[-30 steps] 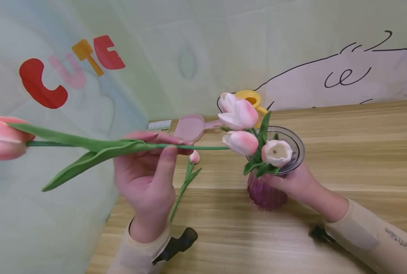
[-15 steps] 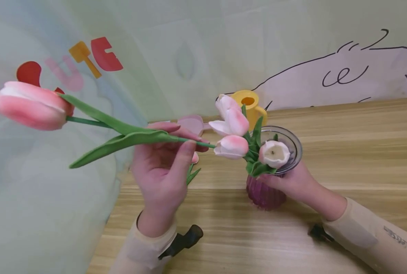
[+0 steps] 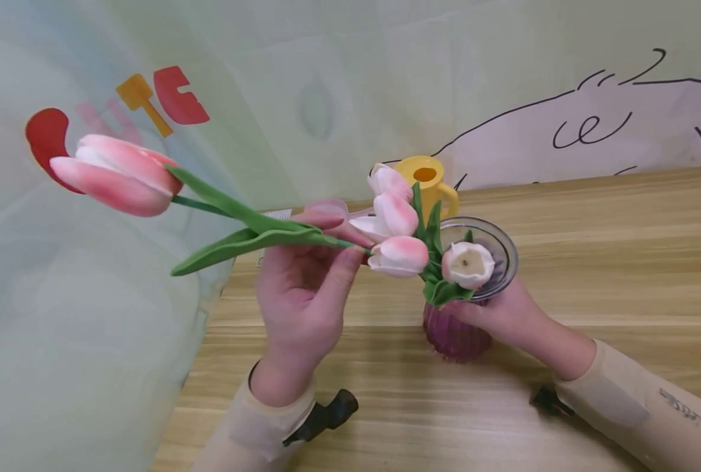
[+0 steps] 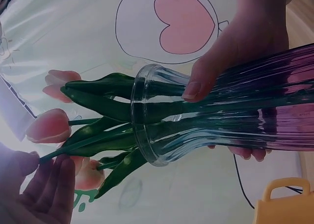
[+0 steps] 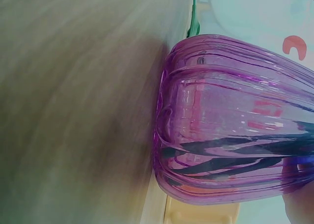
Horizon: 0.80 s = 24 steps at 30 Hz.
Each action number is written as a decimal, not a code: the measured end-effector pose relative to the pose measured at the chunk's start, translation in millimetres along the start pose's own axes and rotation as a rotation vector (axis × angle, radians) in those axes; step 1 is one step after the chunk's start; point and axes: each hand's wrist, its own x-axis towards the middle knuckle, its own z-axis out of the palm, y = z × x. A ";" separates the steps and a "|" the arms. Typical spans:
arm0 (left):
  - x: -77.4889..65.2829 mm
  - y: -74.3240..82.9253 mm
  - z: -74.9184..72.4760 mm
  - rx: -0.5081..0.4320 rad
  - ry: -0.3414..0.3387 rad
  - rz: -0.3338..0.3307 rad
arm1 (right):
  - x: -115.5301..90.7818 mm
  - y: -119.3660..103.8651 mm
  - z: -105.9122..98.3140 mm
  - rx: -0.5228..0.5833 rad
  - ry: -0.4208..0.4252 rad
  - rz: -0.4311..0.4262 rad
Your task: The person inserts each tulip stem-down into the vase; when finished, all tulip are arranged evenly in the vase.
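Between thumb and fingers, my left hand (image 3: 303, 295) pinches the green stem of a pink artificial tulip (image 3: 120, 174), its bloom pointing left and the stem's lower end at the flowers in the vase. My right hand (image 3: 512, 318) grips a ribbed glass vase (image 3: 456, 334) around its neck; the vase is clear at the rim and purple below. Several pink-and-white tulips (image 3: 399, 255) lean out of the vase to the left, one with a wide-open bloom (image 3: 468, 265). In the left wrist view their stems run down inside the clear neck (image 4: 162, 121). The purple base (image 5: 221, 111) stands on the table in the right wrist view.
Behind the vase stands a yellow watering can (image 3: 421, 180). A pink scoop (image 3: 329, 208) lies at the back, partly behind my left hand, beside a white-bristled item (image 3: 277, 214). A printed cloth (image 3: 326, 78) hangs along the left and back of the wooden table (image 3: 621, 275).
My left hand has moved right, carrying the tulip's stem end in among the vase's flowers. It now covers the tulip lying on the table. My right hand and the vase have stayed nearly still.
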 end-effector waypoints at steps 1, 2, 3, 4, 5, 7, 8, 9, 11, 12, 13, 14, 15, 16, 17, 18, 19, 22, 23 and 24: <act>-0.5 -0.3 0.2 0.002 -0.002 -0.001 | 0.1 0.0 0.0 0.003 -0.001 0.000; -0.9 -0.6 0.4 0.001 -0.004 -0.002 | 0.2 0.1 -0.2 0.005 -0.003 0.003; -1.1 -0.9 0.5 0.002 -0.005 -0.002 | 0.3 0.3 -0.2 0.005 -0.004 0.002; -1.3 -1.1 0.7 0.004 -0.007 -0.003 | 0.4 0.4 -0.3 0.005 -0.004 0.001; -1.4 -1.2 0.8 0.007 -0.010 -0.003 | 0.5 0.6 -0.4 0.004 -0.004 0.001; -1.6 -1.3 1.2 0.011 -0.013 -0.005 | 0.5 0.9 -0.5 0.003 -0.003 0.002; -1.6 -1.2 1.4 0.011 -0.015 -0.007 | 0.4 1.0 -0.6 0.002 -0.003 0.005; -1.5 -1.0 1.6 0.013 -0.018 -0.007 | 0.3 1.1 -0.7 0.003 -0.002 0.007; -2.1 -1.2 2.0 0.010 -0.025 -0.008 | -0.2 1.6 -0.8 0.006 0.001 0.010; -2.4 -1.3 2.3 0.011 -0.029 -0.009 | -0.3 1.9 -0.8 0.006 0.002 0.009; -2.7 -1.3 2.3 0.014 -0.037 -0.009 | -0.3 2.2 -0.8 0.007 0.002 0.004; -3.1 -1.4 2.2 0.020 -0.046 -0.009 | -0.3 2.4 -0.7 0.006 0.002 -0.002; -3.6 -1.5 2.1 0.024 -0.054 -0.010 | -0.1 2.6 -0.5 0.009 0.004 -0.013; -4.1 -1.7 2.2 0.028 -0.057 -0.013 | 0.4 2.7 -0.2 0.014 -0.001 -0.023; -4.5 -1.7 2.1 0.039 -0.062 -0.015 | 0.7 2.7 0.0 0.015 -0.003 -0.032; -4.9 -1.7 1.9 0.048 -0.065 -0.020 | 1.0 2.7 0.1 0.017 -0.004 -0.040; -5.2 -1.7 1.6 0.056 -0.069 -0.025 | 1.1 2.6 0.2 0.022 -0.004 -0.045; -5.2 -1.4 0.4 0.070 -0.073 -0.036 | 1.5 1.9 0.3 0.028 -0.008 -0.048; -4.6 -1.0 -0.4 0.072 -0.075 -0.039 | 1.5 1.9 0.1 0.030 -0.007 -0.050; -3.9 -0.5 -1.1 0.066 -0.075 -0.046 | 1.6 1.9 -0.1 0.034 -0.010 -0.046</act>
